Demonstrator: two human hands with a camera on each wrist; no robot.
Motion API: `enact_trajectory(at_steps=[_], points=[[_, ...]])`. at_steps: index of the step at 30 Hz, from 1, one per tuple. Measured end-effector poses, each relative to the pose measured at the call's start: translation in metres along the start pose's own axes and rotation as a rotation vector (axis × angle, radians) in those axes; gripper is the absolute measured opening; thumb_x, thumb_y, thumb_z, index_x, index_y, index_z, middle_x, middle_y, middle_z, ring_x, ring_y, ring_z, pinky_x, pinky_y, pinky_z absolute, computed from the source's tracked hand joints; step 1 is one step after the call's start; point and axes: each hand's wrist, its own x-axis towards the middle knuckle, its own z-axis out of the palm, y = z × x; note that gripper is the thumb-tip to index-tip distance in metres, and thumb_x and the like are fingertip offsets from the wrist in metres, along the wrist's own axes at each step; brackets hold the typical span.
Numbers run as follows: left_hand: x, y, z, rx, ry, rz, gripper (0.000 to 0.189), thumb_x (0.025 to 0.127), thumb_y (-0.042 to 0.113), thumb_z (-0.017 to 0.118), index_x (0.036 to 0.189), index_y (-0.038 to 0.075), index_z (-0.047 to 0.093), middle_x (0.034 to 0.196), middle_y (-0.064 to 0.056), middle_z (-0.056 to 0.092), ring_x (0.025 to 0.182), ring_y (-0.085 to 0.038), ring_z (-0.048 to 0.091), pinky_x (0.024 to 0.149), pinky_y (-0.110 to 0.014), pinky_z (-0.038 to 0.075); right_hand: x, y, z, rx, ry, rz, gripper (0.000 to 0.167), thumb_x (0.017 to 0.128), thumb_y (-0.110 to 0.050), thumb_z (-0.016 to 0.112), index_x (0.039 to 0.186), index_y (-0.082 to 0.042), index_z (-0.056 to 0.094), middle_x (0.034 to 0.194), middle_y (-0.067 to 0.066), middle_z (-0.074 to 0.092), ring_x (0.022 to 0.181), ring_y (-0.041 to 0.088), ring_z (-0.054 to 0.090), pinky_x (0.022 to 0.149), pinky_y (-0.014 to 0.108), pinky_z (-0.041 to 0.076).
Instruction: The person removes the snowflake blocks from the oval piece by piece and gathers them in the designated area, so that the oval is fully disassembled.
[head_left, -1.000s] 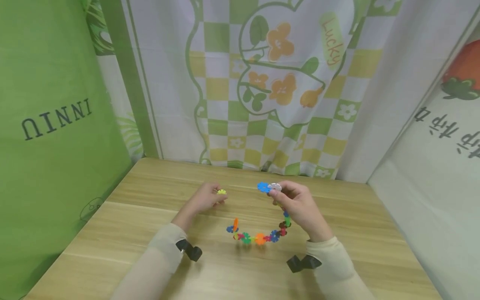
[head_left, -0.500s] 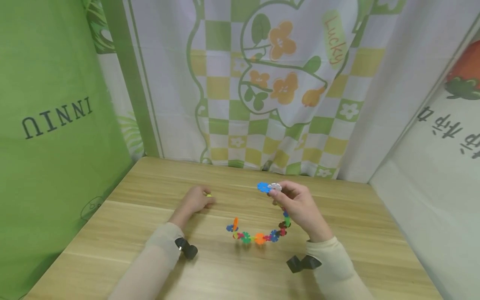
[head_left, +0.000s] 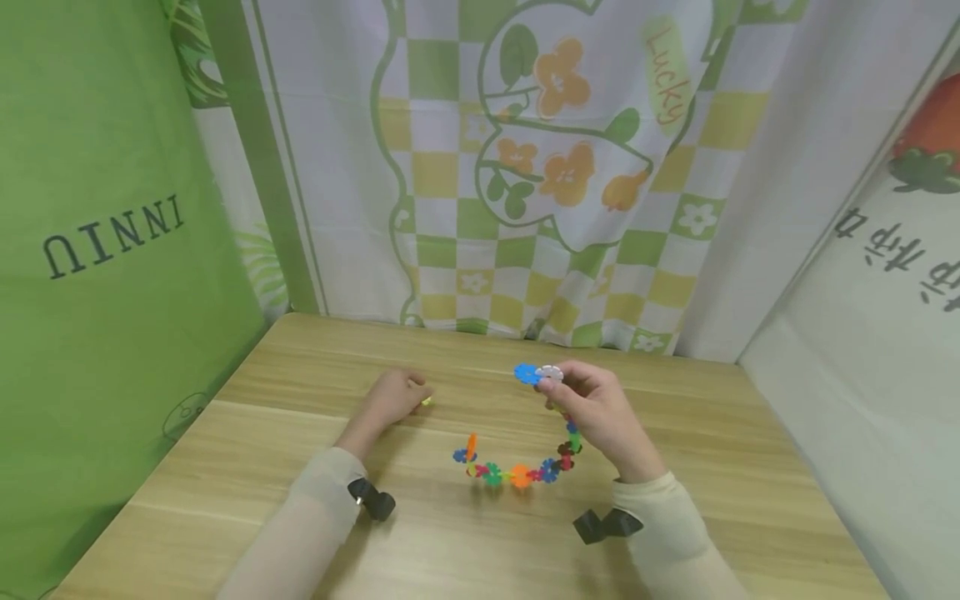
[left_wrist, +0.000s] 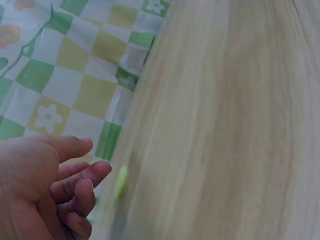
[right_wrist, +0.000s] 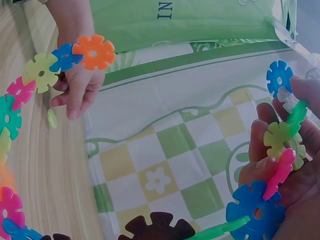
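Observation:
A yellow-green snowflake disc (head_left: 427,401) is just off the fingertips of my left hand (head_left: 393,395). In the left wrist view a gap shows between this slightly blurred disc (left_wrist: 121,183) and the loosely bent fingers; thumb and index finger are apart. My right hand (head_left: 606,408) pinches a white snowflake disc (head_left: 553,372) between thumb and fingers, and a blue disc (head_left: 527,373) is slotted into it. From that hand a chain of linked colourful discs (head_left: 520,476) curves down and left, ending in an orange disc (right_wrist: 93,52). Part of the chain lies against the right palm.
The wooden table (head_left: 300,350) spreads under both hands. A checked curtain (head_left: 480,250) hangs along its back edge. Green cloth (head_left: 112,333) stands at the left and a white printed cloth (head_left: 862,375) at the right. Black camera mounts (head_left: 372,500) sit on both wrists.
My left hand has moved left, away from the chain, and let go of the yellow-green disc. The right hand and the chain have hardly moved.

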Motion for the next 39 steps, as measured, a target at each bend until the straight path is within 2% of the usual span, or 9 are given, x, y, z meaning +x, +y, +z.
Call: enact_trajectory(at_steps=[4, 8, 12, 16, 21, 26, 33, 39], points=[[-0.001, 0.008, -0.001, 0.018, 0.011, 0.046, 0.034, 0.092, 0.026, 0.067, 0.113, 0.0, 0.067, 0.066, 0.0, 0.066, 0.055, -0.014, 0.059, 0.051, -0.03, 0.048, 0.0, 0.001, -0.001, -0.003, 0.002, 0.011, 0.011, 0.096, -0.014, 0.065, 0.096, -0.004, 0.068, 0.085, 0.009, 0.063, 0.07, 0.033, 0.053, 0.057, 0.033, 0.048], [-0.003, 0.017, -0.002, 0.007, 0.016, 0.094, 0.029, 0.094, 0.025, 0.065, 0.11, 0.001, 0.068, 0.068, 0.0, 0.067, 0.054, -0.015, 0.056, 0.048, -0.03, 0.045, 0.0, 0.001, -0.001, -0.013, 0.007, 0.026, 0.011, 0.096, -0.015, 0.065, 0.096, -0.004, 0.069, 0.085, 0.009, 0.063, 0.068, 0.028, 0.054, 0.055, 0.033, 0.047], [-0.008, 0.029, -0.003, -0.018, 0.022, 0.137, 0.025, 0.095, 0.024, 0.065, 0.108, 0.004, 0.069, 0.072, 0.001, 0.068, 0.06, -0.015, 0.059, 0.05, -0.03, 0.047, 0.0, 0.001, -0.002, -0.019, 0.009, 0.042, 0.013, 0.096, -0.018, 0.066, 0.096, -0.005, 0.069, 0.084, 0.009, 0.063, 0.066, 0.025, 0.053, 0.053, 0.032, 0.046], [-0.015, 0.048, -0.006, -0.021, 0.019, 0.174, 0.022, 0.095, 0.025, 0.065, 0.106, 0.007, 0.07, 0.073, 0.001, 0.068, 0.065, -0.017, 0.063, 0.053, -0.032, 0.05, 0.0, 0.0, -0.001, -0.017, 0.007, 0.052, 0.018, 0.096, -0.02, 0.066, 0.096, -0.002, 0.068, 0.085, 0.016, 0.062, 0.065, 0.021, 0.053, 0.051, 0.03, 0.044], [-0.025, 0.074, -0.009, -0.033, 0.002, 0.229, 0.021, 0.095, 0.024, 0.066, 0.106, 0.007, 0.071, 0.073, -0.001, 0.068, 0.065, -0.022, 0.065, 0.053, -0.032, 0.051, 0.0, 0.0, -0.001, -0.014, 0.002, 0.063, 0.022, 0.096, -0.021, 0.066, 0.096, 0.001, 0.067, 0.086, 0.023, 0.06, 0.063, 0.024, 0.052, 0.049, 0.03, 0.042], [-0.037, 0.097, -0.011, -0.046, -0.027, 0.289, 0.026, 0.095, 0.026, 0.065, 0.109, 0.005, 0.07, 0.08, -0.007, 0.071, 0.065, -0.022, 0.064, 0.054, -0.034, 0.051, 0.001, 0.003, -0.001, -0.014, -0.003, 0.069, 0.02, 0.096, -0.021, 0.066, 0.095, -0.001, 0.067, 0.084, 0.022, 0.06, 0.057, 0.02, 0.046, 0.044, 0.027, 0.038], [-0.057, 0.129, -0.014, -0.068, -0.036, 0.388, 0.029, 0.092, 0.029, 0.071, 0.112, 0.009, 0.07, 0.084, 0.007, 0.068, 0.068, -0.012, 0.061, 0.056, -0.031, 0.051, 0.0, 0.004, -0.001, -0.01, -0.007, 0.065, 0.016, 0.097, -0.02, 0.065, 0.095, -0.004, 0.068, 0.084, 0.023, 0.059, 0.055, 0.019, 0.044, 0.042, 0.028, 0.038], [-0.072, 0.154, -0.018, -0.161, -0.084, 0.512, 0.034, 0.091, 0.035, 0.071, 0.115, 0.012, 0.069, 0.097, 0.007, 0.067, 0.065, -0.012, 0.061, 0.053, -0.03, 0.051, 0.001, 0.001, 0.0, -0.017, -0.011, 0.057, 0.015, 0.097, -0.019, 0.064, 0.096, -0.005, 0.068, 0.081, 0.019, 0.059, 0.052, 0.017, 0.042, 0.042, 0.027, 0.038]])
